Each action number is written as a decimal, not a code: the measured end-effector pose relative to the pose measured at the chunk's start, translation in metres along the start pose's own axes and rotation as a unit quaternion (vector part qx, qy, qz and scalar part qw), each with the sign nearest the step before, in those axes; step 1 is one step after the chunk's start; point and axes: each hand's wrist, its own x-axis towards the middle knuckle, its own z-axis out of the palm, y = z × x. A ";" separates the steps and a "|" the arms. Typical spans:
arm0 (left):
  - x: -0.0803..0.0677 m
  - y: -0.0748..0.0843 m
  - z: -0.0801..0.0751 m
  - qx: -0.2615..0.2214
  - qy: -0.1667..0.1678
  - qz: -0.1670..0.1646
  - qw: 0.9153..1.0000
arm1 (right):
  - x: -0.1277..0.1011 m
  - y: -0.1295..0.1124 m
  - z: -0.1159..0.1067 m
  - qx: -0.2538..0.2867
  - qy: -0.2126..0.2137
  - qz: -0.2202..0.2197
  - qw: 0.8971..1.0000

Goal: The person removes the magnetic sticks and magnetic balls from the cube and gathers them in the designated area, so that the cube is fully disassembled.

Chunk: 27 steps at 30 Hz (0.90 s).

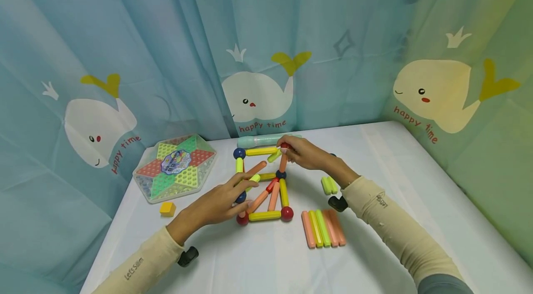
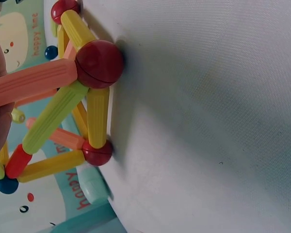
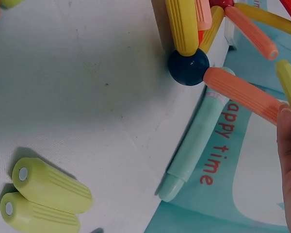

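Note:
A frame of plastic magnetic rods and balls stands on the table. My left hand (image 1: 220,199) is at its near left corner, fingers and thumb around an upright orange rod (image 2: 39,80) that rises from a red ball (image 2: 101,63). Over at the far right corner, my right hand (image 1: 307,154) pinches a red ball (image 1: 286,145). From this ball an orange rod (image 3: 242,93) runs down to a dark blue ball (image 3: 189,67), and a short lime rod (image 1: 274,155) sticks out leftward. Another orange rod (image 1: 256,169) slants up inside the frame.
Loose long rods (image 1: 318,229) lie side by side in front of my right arm, with two short lime rods (image 1: 329,185) behind them. A star-patterned game board (image 1: 150,185) and an orange cube (image 1: 167,209) are on the left. A teal tube (image 1: 262,140) lies by the curtain (image 1: 333,16).

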 end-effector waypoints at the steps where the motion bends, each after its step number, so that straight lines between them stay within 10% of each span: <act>1: 0.000 0.000 0.000 -0.001 0.000 0.000 1.000 | 0.000 0.000 0.000 0.001 0.000 -0.001 1.000; 27: -0.001 0.003 -0.001 -0.007 -0.004 -0.013 1.000 | -0.008 0.001 -0.010 -0.001 0.032 0.007 0.999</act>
